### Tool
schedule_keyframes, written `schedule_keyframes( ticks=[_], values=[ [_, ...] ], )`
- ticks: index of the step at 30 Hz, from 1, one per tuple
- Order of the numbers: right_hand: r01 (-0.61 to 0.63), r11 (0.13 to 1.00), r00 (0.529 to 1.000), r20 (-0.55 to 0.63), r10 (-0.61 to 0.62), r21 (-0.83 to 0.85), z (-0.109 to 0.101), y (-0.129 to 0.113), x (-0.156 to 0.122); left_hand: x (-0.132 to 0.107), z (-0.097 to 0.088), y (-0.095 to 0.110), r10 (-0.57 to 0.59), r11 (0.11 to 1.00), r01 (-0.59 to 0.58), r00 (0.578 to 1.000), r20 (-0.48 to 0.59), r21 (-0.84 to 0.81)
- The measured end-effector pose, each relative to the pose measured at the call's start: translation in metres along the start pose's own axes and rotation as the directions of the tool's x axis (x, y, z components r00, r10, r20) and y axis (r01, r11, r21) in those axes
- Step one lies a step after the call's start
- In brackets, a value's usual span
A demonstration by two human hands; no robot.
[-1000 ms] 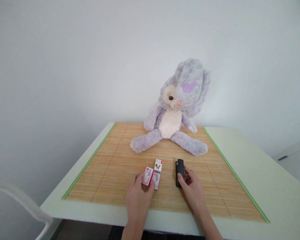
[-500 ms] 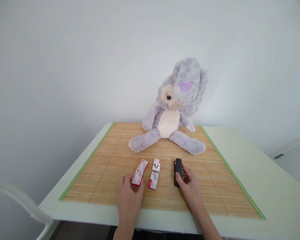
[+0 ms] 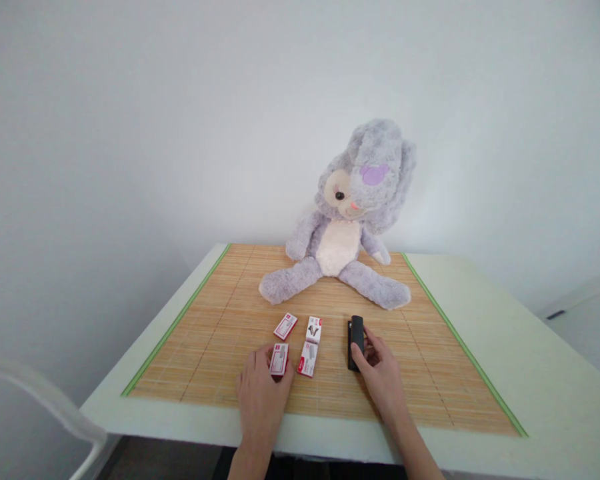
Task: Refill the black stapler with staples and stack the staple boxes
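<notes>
My left hand (image 3: 263, 395) is closed on a small red-and-white staple box (image 3: 279, 358), thumb on one side and fingers on the other. Just beyond it a matching staple box (image 3: 285, 325) lies at a slant, apart from the held one. To their right, a white-and-red box with a dark stapler-like picture (image 3: 314, 328) and another white-and-red box (image 3: 308, 359) lie end to end. A black stapler (image 3: 357, 333) is in the grip of my right hand (image 3: 383, 379), with the thumb along its near end.
A grey plush rabbit (image 3: 337, 250) sits at the back against the wall, legs spread. Under everything is a green-edged bamboo mat (image 3: 220, 347) on a pale table (image 3: 485, 300). A white curved bar (image 3: 55, 405) shows at lower left.
My left hand has drawn the near staple box toward me and turned it straighter, parting it from the far one, which now lies more slanted. My right hand keeps its grip on the stapler.
</notes>
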State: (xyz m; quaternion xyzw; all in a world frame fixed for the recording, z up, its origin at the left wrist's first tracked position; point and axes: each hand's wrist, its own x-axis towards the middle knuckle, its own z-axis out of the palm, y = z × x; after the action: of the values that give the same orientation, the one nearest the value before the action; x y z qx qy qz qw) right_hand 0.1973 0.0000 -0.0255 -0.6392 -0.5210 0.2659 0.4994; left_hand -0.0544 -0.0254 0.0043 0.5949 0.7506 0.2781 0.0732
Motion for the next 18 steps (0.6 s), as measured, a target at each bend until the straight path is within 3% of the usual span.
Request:
schedule_keyframes(
  ticks=[4,9,12,15,18],
  values=[
    [0.002,1.000,1.000,-0.005,-0.002,-0.002,0.000,-0.001,0.000,-0.004,0.001,-0.002,-0.010,0.999,0.010,1.000,-0.001,0.042],
    [0.004,1.000,1.000,0.001,-0.004,0.000,0.000,-0.003,0.001,0.014,0.000,-0.009,-0.018,0.997,0.018,1.000,0.000,0.074],
    [-0.008,1.000,1.000,0.002,0.008,0.005,0.000,-0.002,0.001,0.018,-0.002,-0.009,0.004,0.999,-0.001,0.997,-0.071,0.047],
    [-0.012,1.000,1.000,0.001,0.012,0.025,0.001,-0.003,0.001,0.005,0.001,0.002,0.099,0.994,-0.104,0.987,-0.128,-0.029],
    [-0.015,1.000,1.000,-0.003,0.015,0.019,0.003,-0.007,-0.001,-0.014,0.011,0.019,0.235,0.964,-0.236,0.972,-0.017,-0.120]
  ],
)
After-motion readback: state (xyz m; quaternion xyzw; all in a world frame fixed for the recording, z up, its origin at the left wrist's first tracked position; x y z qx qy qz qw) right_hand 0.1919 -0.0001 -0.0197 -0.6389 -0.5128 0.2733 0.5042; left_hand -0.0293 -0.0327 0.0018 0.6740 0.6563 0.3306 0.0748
